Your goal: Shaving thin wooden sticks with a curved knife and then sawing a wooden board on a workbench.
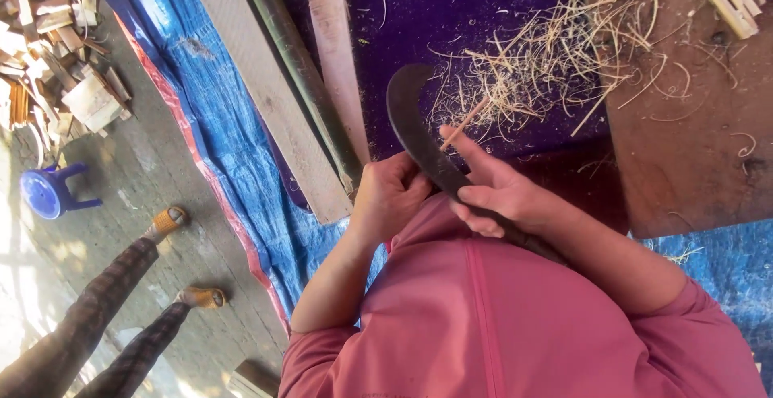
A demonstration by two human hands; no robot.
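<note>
While gripped by both hands, curved blade against thin stick.

Above a purple cloth, the left hand and right hand grip a dark curved blade, whittling a thin stick near pale shavings.

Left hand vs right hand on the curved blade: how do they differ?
The left hand is closed in a fist beside the dark curved blade; what it grips is hidden. The right hand lies over the blade with its forefinger stretched out, pinching a thin wooden stick. The left sits lower and nearer the planks; the right nearer the shavings. Both are bare.
</note>
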